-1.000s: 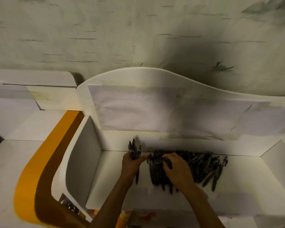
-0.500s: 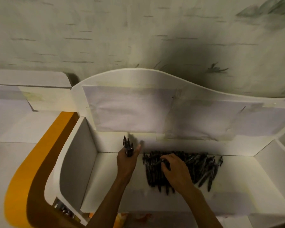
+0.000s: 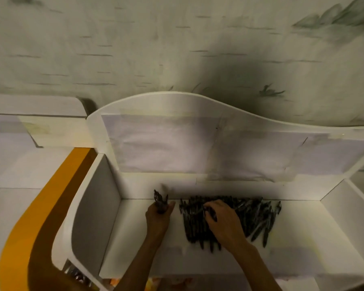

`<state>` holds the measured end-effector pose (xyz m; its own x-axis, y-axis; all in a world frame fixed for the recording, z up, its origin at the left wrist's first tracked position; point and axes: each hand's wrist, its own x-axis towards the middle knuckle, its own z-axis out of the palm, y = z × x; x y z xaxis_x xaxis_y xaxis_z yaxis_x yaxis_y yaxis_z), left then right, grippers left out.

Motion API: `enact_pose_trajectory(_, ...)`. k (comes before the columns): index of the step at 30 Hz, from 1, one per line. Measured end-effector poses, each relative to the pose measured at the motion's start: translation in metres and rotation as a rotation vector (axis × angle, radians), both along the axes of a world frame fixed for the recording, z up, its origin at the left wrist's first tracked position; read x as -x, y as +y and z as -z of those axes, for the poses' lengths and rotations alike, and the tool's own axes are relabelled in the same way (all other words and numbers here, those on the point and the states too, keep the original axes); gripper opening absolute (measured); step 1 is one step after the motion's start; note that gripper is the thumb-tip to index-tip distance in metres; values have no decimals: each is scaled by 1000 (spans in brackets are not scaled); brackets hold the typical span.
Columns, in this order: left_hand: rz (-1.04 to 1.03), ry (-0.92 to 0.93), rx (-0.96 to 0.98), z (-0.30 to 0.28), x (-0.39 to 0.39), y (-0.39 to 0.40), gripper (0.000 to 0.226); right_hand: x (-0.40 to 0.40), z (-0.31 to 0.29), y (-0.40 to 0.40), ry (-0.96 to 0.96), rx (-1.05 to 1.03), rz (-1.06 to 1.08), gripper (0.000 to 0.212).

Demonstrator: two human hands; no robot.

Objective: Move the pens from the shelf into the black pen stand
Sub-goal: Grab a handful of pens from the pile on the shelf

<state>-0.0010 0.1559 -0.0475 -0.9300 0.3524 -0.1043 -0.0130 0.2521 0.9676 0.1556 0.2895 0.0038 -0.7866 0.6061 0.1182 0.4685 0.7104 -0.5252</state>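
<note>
On the white shelf (image 3: 135, 238), I am seeing a pile of black pens (image 3: 254, 217) lying. The left hand (image 3: 158, 217) is gripping a small bunch of pens (image 3: 160, 201), tips pointing up. The right hand (image 3: 223, 221) is resting on the pile, fingers curling round one pen.

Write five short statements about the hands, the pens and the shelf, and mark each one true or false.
1. The left hand grips a small bundle of pens. True.
2. The pile of pens lies on the white shelf. True.
3. The right hand hangs clear of the pile. False: it rests on the pile, fingers curled onto the pens.
4. The black pen stand sits on the shelf beside the pile. False: no stand shows in this view.
5. The held bundle lies left of the pile. True.
</note>
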Motion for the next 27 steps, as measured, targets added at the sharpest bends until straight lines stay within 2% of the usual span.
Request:
enact_pose_trajectory(4,-193,75,-121,-24,-5,8,45,-1,0,0,3,-11,0,28)
enact_pose_trajectory(8,-146,159,-151,-25,-4,11,49,-1,1,0,2,-2,-6,28)
enact_pose_trajectory(12,-82,23,-132,-24,-5,12,36,0,3,-1,18,3,-22,27)
enact_pose_trajectory(19,53,-35,8,-6,-4,0,22,-1,2,-2,17,4,-31,27)
enact_pose_trajectory(27,-4,-80,19,-13,-3,0,49,-6,1,-3,27,8,-37,25)
